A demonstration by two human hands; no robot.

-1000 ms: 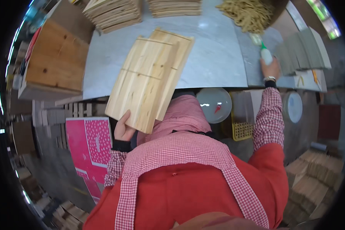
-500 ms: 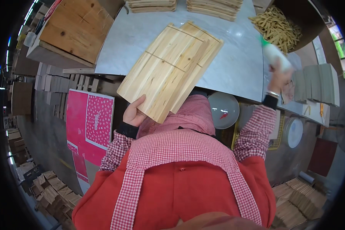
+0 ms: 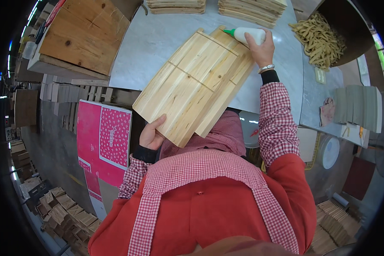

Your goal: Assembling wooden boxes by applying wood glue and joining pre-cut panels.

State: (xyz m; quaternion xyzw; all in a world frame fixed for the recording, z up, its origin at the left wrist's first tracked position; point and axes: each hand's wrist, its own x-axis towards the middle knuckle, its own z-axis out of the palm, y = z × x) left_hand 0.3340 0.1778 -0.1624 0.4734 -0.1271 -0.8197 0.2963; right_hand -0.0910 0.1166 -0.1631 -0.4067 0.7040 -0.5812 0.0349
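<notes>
Bottle (image 3: 251, 35) moved to boards (image 3: 181, 91); lower board (image 3: 220, 104) mostly hidden.

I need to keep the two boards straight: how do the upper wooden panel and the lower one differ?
The upper panel shows nearly its whole face; the lower panel is mostly covered by it, showing along the right and far end.
The left hand has its thumb on the upper panel, while the green-tipped bottle in the right hand points at the lower panel's far end.
Both are pale wood with crosswise lines.
</notes>
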